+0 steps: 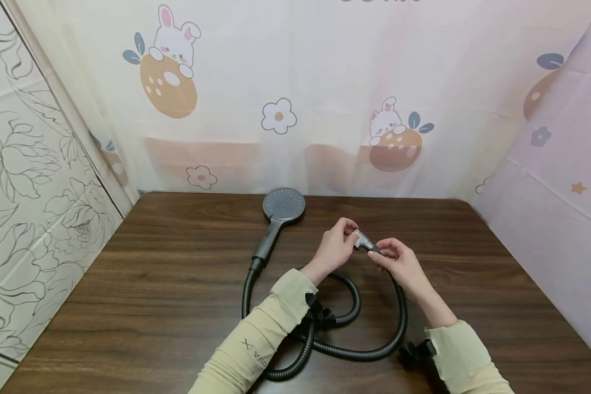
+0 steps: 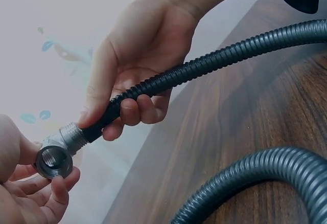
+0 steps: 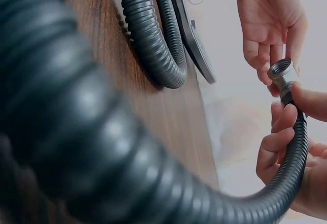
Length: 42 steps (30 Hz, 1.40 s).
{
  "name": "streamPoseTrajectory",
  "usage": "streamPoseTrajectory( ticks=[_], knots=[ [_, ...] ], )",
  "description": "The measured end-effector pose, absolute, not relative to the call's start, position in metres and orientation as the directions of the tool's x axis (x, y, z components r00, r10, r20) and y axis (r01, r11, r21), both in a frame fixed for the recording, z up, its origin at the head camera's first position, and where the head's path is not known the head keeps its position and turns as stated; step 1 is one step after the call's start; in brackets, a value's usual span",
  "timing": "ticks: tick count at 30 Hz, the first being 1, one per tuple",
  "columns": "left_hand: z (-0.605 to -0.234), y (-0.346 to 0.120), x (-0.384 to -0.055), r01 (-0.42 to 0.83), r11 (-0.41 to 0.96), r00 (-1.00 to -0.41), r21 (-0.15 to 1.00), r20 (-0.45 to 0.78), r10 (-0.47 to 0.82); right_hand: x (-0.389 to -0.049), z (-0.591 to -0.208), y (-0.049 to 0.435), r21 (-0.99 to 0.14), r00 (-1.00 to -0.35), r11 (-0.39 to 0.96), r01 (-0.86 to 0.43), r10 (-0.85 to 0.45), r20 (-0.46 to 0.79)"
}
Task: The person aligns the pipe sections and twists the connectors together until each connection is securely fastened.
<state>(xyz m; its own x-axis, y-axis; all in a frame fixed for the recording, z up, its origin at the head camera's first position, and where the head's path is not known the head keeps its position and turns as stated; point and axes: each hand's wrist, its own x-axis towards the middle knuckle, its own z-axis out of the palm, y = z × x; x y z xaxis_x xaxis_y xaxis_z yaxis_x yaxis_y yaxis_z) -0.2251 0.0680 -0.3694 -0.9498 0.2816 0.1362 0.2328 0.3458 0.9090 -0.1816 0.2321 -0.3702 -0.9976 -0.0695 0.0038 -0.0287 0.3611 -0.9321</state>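
Observation:
My left hand (image 1: 336, 246) pinches a silver threaded pipe fitting (image 2: 55, 155) between thumb and fingers. Its round mouth, threaded inside, shows in both wrist views. Beside it, my right hand (image 1: 399, 262) grips the end of a black ribbed shower hose (image 2: 199, 65), fingers curled round it and thumb near the fitting. Fitting and hose end meet; how far they are screwed together I cannot tell. From there the hose (image 1: 359, 354) loops over the table under my left forearm. Its other end joins a grey shower head (image 1: 284, 205), which lies face up at the table's back edge.
The dark wooden table (image 1: 143, 284) reaches back to a hanging cloth (image 1: 325, 71) with rabbit and flower prints. Black wrist mounts (image 1: 416, 353) sit near both cuffs, close to the hose loops. A flower-patterned panel (image 1: 34, 180) stands at the left.

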Motion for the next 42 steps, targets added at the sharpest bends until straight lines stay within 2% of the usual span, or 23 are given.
streamPoseTrajectory(
  ticks=[12,22,32,42],
  knots=[
    [-0.3707,0.067,-0.2271,0.25,0.336,-0.947,0.908,0.157,0.282,-0.1845,-0.3708,0.2323,-0.956,-0.995,0.293,-0.031,-0.095,0.003],
    [-0.3713,0.0667,-0.2279,0.235,0.339,-0.95,0.911,0.141,0.279,-0.185,-0.3678,0.2313,-0.931,-0.991,0.364,-0.007,-0.129,-0.043],
    [-0.371,0.0665,-0.2267,0.252,0.339,-0.946,0.907,0.157,0.284,-0.1855,-0.3716,0.2323,-0.93,-0.997,0.367,-0.015,-0.076,-0.014],
    [-0.3714,0.0667,-0.2274,0.282,0.353,-0.941,0.892,0.185,0.284,-0.1843,-0.3709,0.2309,-0.954,-0.999,0.299,-0.034,-0.05,0.02]
  ],
)
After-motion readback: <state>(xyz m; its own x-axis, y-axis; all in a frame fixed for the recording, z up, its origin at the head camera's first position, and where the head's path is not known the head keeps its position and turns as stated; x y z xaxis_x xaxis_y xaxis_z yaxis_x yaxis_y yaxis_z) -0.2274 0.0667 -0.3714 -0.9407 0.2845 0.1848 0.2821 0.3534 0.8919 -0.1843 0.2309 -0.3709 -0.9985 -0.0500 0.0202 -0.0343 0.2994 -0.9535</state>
